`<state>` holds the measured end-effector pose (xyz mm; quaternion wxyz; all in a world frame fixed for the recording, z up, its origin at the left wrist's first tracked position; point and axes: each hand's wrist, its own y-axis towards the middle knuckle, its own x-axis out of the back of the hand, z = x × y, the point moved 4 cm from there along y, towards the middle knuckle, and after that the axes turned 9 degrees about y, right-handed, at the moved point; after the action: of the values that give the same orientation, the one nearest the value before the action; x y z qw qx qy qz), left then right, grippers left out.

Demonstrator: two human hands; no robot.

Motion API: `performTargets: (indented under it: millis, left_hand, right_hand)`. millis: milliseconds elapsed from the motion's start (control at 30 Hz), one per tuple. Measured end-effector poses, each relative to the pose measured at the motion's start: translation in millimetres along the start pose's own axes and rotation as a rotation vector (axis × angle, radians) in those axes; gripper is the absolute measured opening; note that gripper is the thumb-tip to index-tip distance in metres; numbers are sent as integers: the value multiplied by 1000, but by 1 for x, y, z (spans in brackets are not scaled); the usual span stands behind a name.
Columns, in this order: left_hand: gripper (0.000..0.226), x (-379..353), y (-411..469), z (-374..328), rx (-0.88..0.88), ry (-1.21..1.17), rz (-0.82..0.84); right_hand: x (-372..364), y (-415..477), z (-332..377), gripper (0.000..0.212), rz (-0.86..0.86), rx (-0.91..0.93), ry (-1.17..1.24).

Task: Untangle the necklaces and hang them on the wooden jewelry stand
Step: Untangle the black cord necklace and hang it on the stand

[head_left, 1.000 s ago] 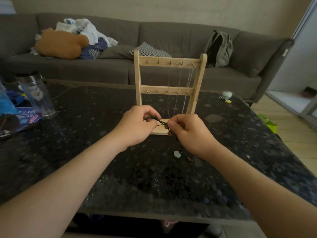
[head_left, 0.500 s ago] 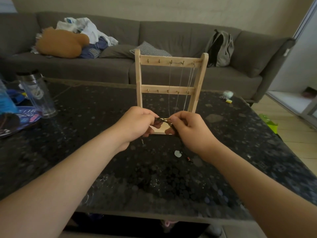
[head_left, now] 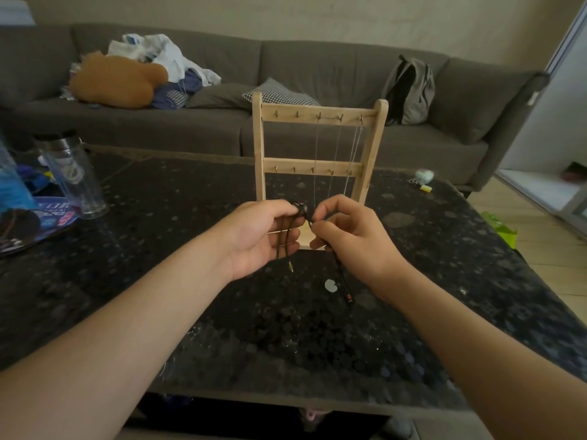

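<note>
Since half a second ago the left hand (head_left: 263,236) has rolled its palm into view, and two strands of the black cord necklace (head_left: 304,214) now hang across it; its thumb and forefinger pinch the knot, while the right hand (head_left: 352,239) pinches the same cord just beside it, other fingers curled; both hands hover over the middle of the table (head_left: 143,217), well in from its near edge, just before the wooden stand (head_left: 259,147); from the right hand the cord trails down onto the table; the stand has two bars of five hooks each, and three thin chains (head_left: 316,147) hang from the top bar; one clear bottle (head_left: 74,179) stands far left, contents not discernible.
</note>
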<state>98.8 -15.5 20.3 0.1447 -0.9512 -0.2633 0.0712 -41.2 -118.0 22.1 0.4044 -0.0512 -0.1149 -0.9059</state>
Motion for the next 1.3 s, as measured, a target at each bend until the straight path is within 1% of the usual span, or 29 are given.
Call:
performTargets:
  millis: [200, 367, 467, 600, 667, 700, 833, 933, 1033, 1100, 1167, 1233, 1300]
  left_hand:
    - [15, 3, 2, 1, -15, 83, -26]
    - [14, 3, 3, 0, -34, 67, -28]
    - [18, 5, 4, 1, -31, 86, -58]
    - [27, 11, 6, 0, -11, 232, -146]
    - [38, 11, 5, -2, -16, 291, -165]
    - [38, 11, 5, -3, -30, 312, -171]
    - [36, 13, 6, -6, -91, 413, -227]
    - [26, 8, 4, -10, -185, 533, -193]
    - [21, 6, 3, -9, -279, 648, -181]
    - [20, 7, 4, -8, -300, 691, -187]
    - [18, 7, 5, -7, -295, 672, -157]
    - [16, 4, 2, -8, -283, 611, -87]
    - [21, 3, 0, -10, -271, 573, -28]
  right_hand:
    - [2, -1, -3, 14, -30, 101, -117]
    - [4, 1, -6, 7, -67, 130, -217]
    - [6, 1, -4, 16, -106, 149, -211]
    - [8, -1, -1, 19, -178, 126, -190]
    - [11, -1, -2, 19, -212, 93, -147]
    - [13, -1, -2, 18, -235, 75, -117]
    - [15, -2, -3, 10, -327, 3, 26]
    - [12, 1, -7, 13, -355, -79, 119]
    - [6, 3, -7, 21, -297, -184, 304]
    - [3, 1, -4, 24, -262, -252, 418]
    - [1, -2, -2, 25, -223, -290, 497]
    - [1, -3, -1, 23, -172, -304, 525]
    - [2, -2, -2, 19, -125, -304, 536]
